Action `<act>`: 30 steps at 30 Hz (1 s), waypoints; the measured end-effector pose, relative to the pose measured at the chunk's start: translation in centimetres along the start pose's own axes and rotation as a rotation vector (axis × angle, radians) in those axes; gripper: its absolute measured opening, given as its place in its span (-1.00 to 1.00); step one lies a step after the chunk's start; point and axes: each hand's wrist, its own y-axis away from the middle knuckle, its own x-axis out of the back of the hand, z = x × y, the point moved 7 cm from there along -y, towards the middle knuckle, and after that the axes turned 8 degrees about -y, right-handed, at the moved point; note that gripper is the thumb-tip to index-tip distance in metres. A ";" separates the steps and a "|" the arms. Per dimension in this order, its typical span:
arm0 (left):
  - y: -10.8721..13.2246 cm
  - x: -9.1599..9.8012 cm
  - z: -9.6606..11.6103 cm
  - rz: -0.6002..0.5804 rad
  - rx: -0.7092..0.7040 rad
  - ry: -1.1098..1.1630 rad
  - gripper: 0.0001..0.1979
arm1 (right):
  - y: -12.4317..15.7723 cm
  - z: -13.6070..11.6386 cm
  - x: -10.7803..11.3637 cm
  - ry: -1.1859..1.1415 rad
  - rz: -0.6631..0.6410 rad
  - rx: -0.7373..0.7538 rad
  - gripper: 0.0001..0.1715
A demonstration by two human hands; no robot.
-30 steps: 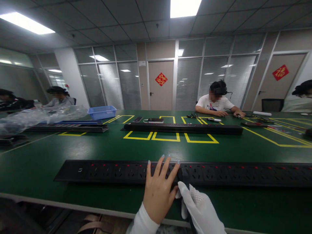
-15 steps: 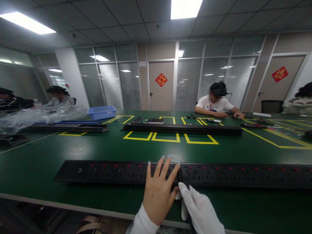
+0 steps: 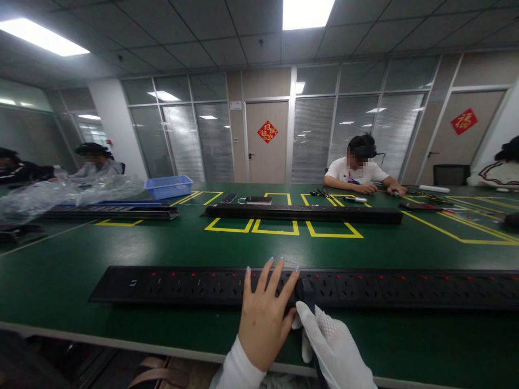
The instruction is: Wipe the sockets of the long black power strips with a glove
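Observation:
A long black power strip [image 3: 186,289] with rows of sockets and small red lights or switches lies across the near part of the green table. My bare left hand [image 3: 265,313] rests on it with fingers spread, pressing over several sockets. Just right of it, my white-gloved right hand [image 3: 330,340] is closed around a black power plug [image 3: 306,292], which sits against a socket of the strip. The plug's cord runs down under the glove. Whether its pins are fully in cannot be seen.
Farther back lies a second black power strip [image 3: 304,213], with two phones behind it. A blue basket [image 3: 168,188], clear plastic wrap [image 3: 68,194] and metal channels [image 3: 121,212] are at left. Across the table sits a co-worker [image 3: 359,167] near cables. Yellow tape [image 3: 275,233] marks the table [image 3: 162,248].
Both hands keep almost the same place on the strip, with the plug still in the right. The view has shifted very slightly.

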 end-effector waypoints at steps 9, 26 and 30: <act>0.0 -0.1 0.0 -0.020 -0.003 -0.010 -0.41 | 0.0 0.5 -0.2 0.002 0.007 -0.012 -0.33; 0.0 0.1 0.1 -0.005 0.000 -0.010 -0.40 | 0.0 0.8 -0.3 -0.019 -0.015 -0.033 -0.34; 0.0 0.0 0.0 -0.008 -0.002 -0.023 -0.39 | 0.0 0.8 -0.2 -0.015 -0.014 -0.022 -0.35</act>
